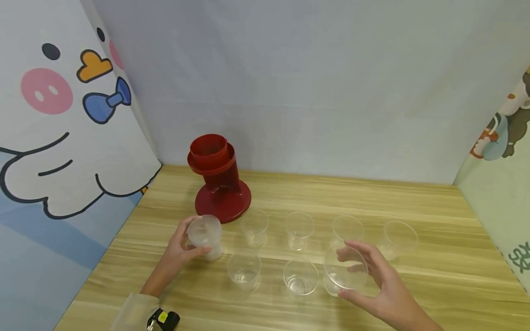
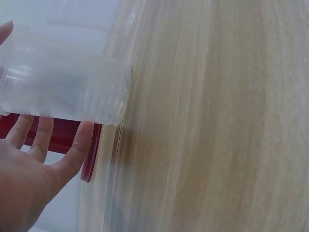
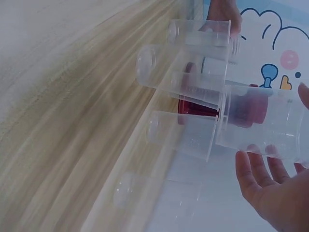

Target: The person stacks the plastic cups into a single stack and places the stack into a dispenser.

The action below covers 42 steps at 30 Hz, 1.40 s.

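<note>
On the left side of the table, my left hand (image 1: 178, 253) grips a cloudy stack of nested clear plastic cups (image 1: 206, 234). Its fingers and thumb lie around the side of the stack (image 2: 63, 79), whose lower end is close to the wood in the left wrist view. My right hand (image 1: 378, 285) holds a single clear plastic cup (image 3: 263, 121) between thumb and fingers. In the right wrist view this cup is raised, its bottom about level with the rims of the standing cups. Just left of it stands another clear cup (image 1: 301, 278), upright.
Several more clear cups (image 1: 299, 230) stand upright in two rows across the wooden table (image 1: 439, 285). A red dispenser-like stand (image 1: 223, 202) with a round base is behind the left hand. Printed cloth (image 1: 45, 147) walls the left, plain cloth the back.
</note>
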Each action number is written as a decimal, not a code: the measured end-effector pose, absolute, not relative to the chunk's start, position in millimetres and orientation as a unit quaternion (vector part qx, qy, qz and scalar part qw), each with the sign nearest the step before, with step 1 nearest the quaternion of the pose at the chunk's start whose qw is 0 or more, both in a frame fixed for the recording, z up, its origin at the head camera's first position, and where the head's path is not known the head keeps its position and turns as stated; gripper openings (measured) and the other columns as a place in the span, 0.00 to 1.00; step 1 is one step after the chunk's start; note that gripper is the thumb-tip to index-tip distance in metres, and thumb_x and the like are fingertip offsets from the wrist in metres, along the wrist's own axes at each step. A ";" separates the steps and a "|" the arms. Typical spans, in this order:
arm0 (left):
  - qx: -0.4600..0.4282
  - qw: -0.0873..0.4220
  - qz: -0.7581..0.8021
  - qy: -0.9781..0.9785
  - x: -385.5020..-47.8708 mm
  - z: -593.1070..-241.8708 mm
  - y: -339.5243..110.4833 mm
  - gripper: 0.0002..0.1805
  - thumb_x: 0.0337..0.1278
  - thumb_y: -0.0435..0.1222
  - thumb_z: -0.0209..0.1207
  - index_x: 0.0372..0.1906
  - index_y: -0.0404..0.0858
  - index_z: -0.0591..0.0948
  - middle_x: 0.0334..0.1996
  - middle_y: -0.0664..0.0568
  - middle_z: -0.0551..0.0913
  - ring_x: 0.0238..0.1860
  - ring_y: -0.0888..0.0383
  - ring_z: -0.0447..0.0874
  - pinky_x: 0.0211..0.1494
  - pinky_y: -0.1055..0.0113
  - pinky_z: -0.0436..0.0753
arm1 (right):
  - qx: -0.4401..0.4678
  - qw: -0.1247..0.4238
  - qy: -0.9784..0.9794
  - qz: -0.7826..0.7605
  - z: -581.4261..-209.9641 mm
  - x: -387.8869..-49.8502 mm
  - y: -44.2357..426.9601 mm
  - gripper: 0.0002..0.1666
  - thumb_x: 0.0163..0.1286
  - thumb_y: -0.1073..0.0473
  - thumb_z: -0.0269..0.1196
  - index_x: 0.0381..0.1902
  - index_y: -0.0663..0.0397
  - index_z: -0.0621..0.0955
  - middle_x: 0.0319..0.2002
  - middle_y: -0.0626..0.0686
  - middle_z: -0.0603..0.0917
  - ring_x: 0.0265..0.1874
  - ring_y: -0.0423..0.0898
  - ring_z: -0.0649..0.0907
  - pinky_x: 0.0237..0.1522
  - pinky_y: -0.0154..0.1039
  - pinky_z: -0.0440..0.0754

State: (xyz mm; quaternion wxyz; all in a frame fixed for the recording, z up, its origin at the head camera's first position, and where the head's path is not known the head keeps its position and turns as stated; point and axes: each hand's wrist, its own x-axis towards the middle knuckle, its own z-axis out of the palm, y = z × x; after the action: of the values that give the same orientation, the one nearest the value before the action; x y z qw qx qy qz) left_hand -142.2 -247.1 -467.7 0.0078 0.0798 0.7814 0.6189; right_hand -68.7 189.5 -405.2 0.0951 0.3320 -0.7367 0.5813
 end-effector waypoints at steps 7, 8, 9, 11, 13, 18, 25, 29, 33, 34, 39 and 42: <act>0.079 0.006 0.612 0.787 -143.2 -468.8 -246.7 0.41 0.46 0.30 0.69 0.66 0.44 0.61 0.60 0.49 0.66 0.55 0.54 0.68 0.49 0.56 0.76 | 0.347 0.084 -0.714 0.602 -393.2 -74.8 185.9 0.49 0.43 0.83 0.68 0.64 0.73 0.60 0.52 0.62 0.76 0.54 0.50 0.75 0.48 0.35 0.76; 0.079 0.007 0.612 0.787 -143.3 -468.9 -246.8 0.41 0.46 0.30 0.69 0.66 0.45 0.61 0.60 0.49 0.66 0.55 0.54 0.68 0.49 0.56 0.76 | 0.349 0.083 -0.713 0.602 -391.9 -75.5 185.0 0.49 0.44 0.83 0.68 0.64 0.73 0.60 0.52 0.62 0.76 0.54 0.50 0.75 0.48 0.35 0.76; 0.078 0.007 0.612 0.787 -143.2 -468.6 -246.8 0.41 0.47 0.30 0.69 0.66 0.44 0.61 0.60 0.49 0.66 0.55 0.54 0.68 0.49 0.56 0.76 | 0.350 0.082 -0.713 0.602 -390.6 -76.2 183.9 0.49 0.44 0.83 0.69 0.64 0.73 0.60 0.52 0.62 0.76 0.54 0.50 0.75 0.48 0.35 0.76; 0.078 0.008 0.614 0.786 -142.8 -468.0 -246.6 0.41 0.47 0.30 0.69 0.66 0.45 0.61 0.59 0.49 0.67 0.55 0.55 0.69 0.48 0.58 0.76 | 0.352 0.082 -0.714 0.600 -388.1 -77.4 181.5 0.49 0.44 0.82 0.69 0.64 0.73 0.60 0.51 0.62 0.76 0.54 0.50 0.75 0.47 0.35 0.77; 0.081 0.008 0.615 0.784 -142.8 -467.5 -246.3 0.41 0.47 0.30 0.68 0.66 0.44 0.61 0.59 0.48 0.67 0.55 0.55 0.69 0.47 0.60 0.77 | 0.351 0.079 -0.718 0.595 -385.4 -78.3 178.6 0.49 0.44 0.81 0.70 0.65 0.72 0.61 0.51 0.61 0.76 0.54 0.50 0.75 0.47 0.35 0.77; 0.083 0.007 0.616 0.784 -142.9 -467.5 -246.4 0.40 0.48 0.30 0.68 0.66 0.43 0.61 0.59 0.46 0.67 0.55 0.55 0.69 0.47 0.60 0.77 | 0.353 0.071 -0.730 0.581 -380.3 -80.6 170.0 0.50 0.45 0.78 0.72 0.65 0.67 0.62 0.51 0.60 0.76 0.53 0.50 0.75 0.46 0.36 0.77; 0.078 0.009 0.616 0.784 -142.3 -469.1 -246.4 0.41 0.47 0.30 0.69 0.66 0.45 0.62 0.59 0.48 0.67 0.55 0.55 0.69 0.48 0.58 0.77 | 0.366 0.062 -0.732 0.571 -376.6 -87.0 158.2 0.49 0.46 0.75 0.72 0.65 0.65 0.62 0.51 0.58 0.77 0.52 0.50 0.75 0.46 0.37 0.77; 0.077 0.009 0.616 0.784 -142.8 -470.2 -246.3 0.41 0.47 0.31 0.69 0.66 0.46 0.62 0.59 0.49 0.67 0.56 0.54 0.68 0.48 0.57 0.77 | 0.363 0.052 -0.737 0.567 -374.1 -91.8 152.6 0.49 0.48 0.74 0.72 0.66 0.63 0.62 0.51 0.57 0.77 0.51 0.50 0.76 0.46 0.38 0.77; 0.076 0.009 0.616 0.784 -143.3 -470.6 -246.2 0.41 0.46 0.31 0.69 0.66 0.46 0.62 0.58 0.49 0.67 0.56 0.53 0.68 0.49 0.54 0.76 | 0.356 0.040 -0.742 0.566 -371.2 -96.4 147.2 0.48 0.49 0.72 0.73 0.66 0.61 0.63 0.51 0.56 0.77 0.51 0.51 0.76 0.46 0.39 0.78; 0.076 0.010 0.616 0.784 -143.3 -470.6 -246.3 0.41 0.46 0.31 0.69 0.66 0.46 0.62 0.58 0.49 0.67 0.56 0.52 0.68 0.49 0.54 0.76 | 0.355 0.037 -0.743 0.567 -370.6 -97.7 145.8 0.47 0.49 0.72 0.72 0.66 0.60 0.63 0.51 0.56 0.77 0.51 0.51 0.76 0.46 0.40 0.78; 0.072 0.012 0.619 0.782 -142.6 -469.8 -246.6 0.41 0.47 0.31 0.69 0.66 0.46 0.61 0.59 0.49 0.67 0.56 0.52 0.68 0.51 0.56 0.75 | 0.355 0.026 -0.742 0.568 -368.5 -104.5 138.8 0.46 0.51 0.70 0.72 0.66 0.58 0.63 0.51 0.58 0.77 0.50 0.53 0.77 0.45 0.43 0.78; 0.070 0.012 0.619 0.783 -142.1 -469.2 -247.3 0.41 0.47 0.31 0.69 0.66 0.46 0.61 0.59 0.49 0.66 0.56 0.52 0.68 0.51 0.56 0.75 | 0.354 0.019 -0.744 0.566 -368.6 -108.1 134.9 0.46 0.51 0.69 0.72 0.65 0.58 0.63 0.51 0.59 0.77 0.50 0.53 0.77 0.45 0.43 0.79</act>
State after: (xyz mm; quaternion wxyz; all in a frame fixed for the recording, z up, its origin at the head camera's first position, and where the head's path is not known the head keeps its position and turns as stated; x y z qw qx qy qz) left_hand -142.1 -247.3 -469.2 0.0124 0.0696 0.7825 0.6186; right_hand -108.1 134.9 -368.6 0.0189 0.3538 -0.7443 0.5661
